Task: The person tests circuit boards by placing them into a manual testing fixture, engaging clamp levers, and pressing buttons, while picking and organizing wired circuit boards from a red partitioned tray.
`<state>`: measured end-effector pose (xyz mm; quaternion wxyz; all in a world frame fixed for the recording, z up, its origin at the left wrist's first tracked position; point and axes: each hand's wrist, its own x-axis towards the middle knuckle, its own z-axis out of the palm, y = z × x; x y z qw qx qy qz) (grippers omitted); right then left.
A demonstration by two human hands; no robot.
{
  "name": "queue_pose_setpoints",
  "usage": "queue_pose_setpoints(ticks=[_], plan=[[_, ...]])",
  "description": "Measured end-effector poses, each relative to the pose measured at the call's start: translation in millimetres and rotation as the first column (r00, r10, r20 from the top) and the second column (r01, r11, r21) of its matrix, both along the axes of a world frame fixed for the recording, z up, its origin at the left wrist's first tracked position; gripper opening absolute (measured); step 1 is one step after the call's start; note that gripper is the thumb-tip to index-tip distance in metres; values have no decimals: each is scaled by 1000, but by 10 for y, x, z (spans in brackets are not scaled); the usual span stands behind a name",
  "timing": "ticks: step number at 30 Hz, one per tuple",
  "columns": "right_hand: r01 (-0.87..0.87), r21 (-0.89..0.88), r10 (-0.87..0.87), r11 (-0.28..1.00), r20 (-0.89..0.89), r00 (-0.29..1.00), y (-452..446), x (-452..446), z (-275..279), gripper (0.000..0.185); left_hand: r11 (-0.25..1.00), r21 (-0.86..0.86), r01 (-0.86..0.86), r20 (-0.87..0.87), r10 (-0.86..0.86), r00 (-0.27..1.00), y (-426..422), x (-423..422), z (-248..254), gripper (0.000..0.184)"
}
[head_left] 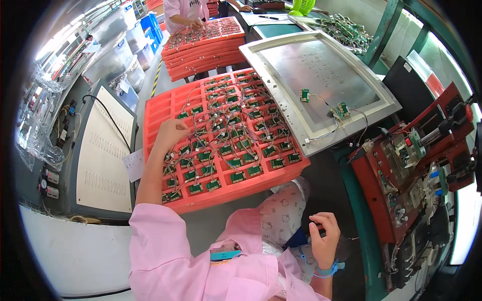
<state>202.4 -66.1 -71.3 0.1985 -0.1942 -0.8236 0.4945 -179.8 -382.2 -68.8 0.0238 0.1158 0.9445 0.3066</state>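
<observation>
Electronics assembly workshop
Indicators, referenced to the red foam tray [160,108]: wired circuit boards [238,177] in its pockets; red fixture [375,173] carrying electronics, right; clear storage bins [108,56], far left; co-worker [182,9] beyond.

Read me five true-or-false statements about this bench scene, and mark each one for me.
1. The left hand is over the near red tray. True.
2. The blue wristband is on the left wrist. False: it is on the right wrist.
3. Green circuit boards lie on the metal-framed panel. True.
4. The right hand rests on the near red tray. False: it is held apart from it, on the person's side.
5. Another stack of red trays stands beyond the near one. True.
</observation>
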Motion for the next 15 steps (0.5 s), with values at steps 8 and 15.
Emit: queue_pose_setpoints(ticks=[8, 15], plan=[[-16, -24, 16, 1000, -10, 1000, -15, -7, 6, 16, 995, -11, 95, -102, -96, 990, 95, 52, -146, 14], [11, 1, -11, 1000, -6, 1000, 5, 44, 9, 17, 990, -95, 106, -107, -116, 987, 153, 31, -194, 10]])
